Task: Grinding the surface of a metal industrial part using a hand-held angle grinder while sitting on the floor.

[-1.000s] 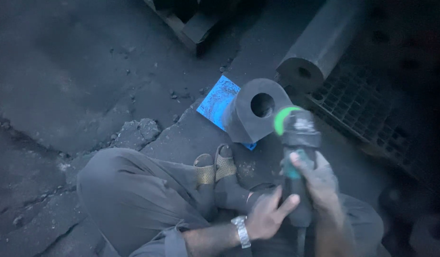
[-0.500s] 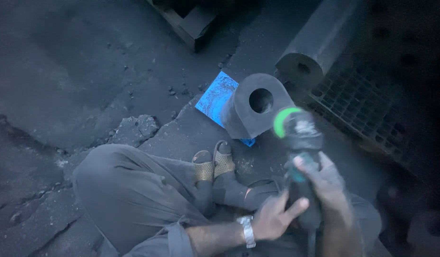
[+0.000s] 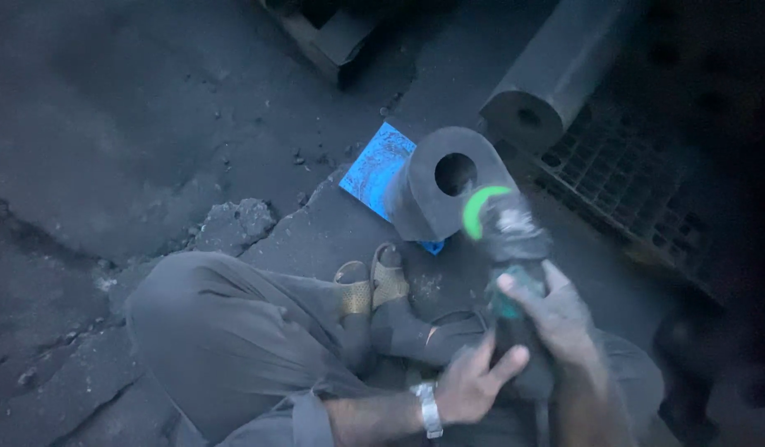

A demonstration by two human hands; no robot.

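Observation:
My right hand (image 3: 556, 319) grips the body of a dark angle grinder (image 3: 515, 240) with a green guard at its head. The grinder's head hovers just beside a short thick metal cylinder (image 3: 440, 190) with a round bore, which lies on a blue sheet (image 3: 374, 170) on the floor. My left hand (image 3: 473, 385), with a wristwatch on the wrist, rests against the rear of the grinder, fingers spread along it. I sit on the ground with knees bent and sandalled feet below the cylinder.
A longer hollow metal cylinder (image 3: 556, 74) lies at the upper right beside a metal grate (image 3: 639, 190). A wooden block (image 3: 333, 37) sits at the top. The concrete floor (image 3: 134, 141) is cracked, with a broken chunk (image 3: 233, 223) to the left.
The view has shifted slightly. My left hand has moved right and closer to the grinder's rear. The grinder stays near the cylinder's bore.

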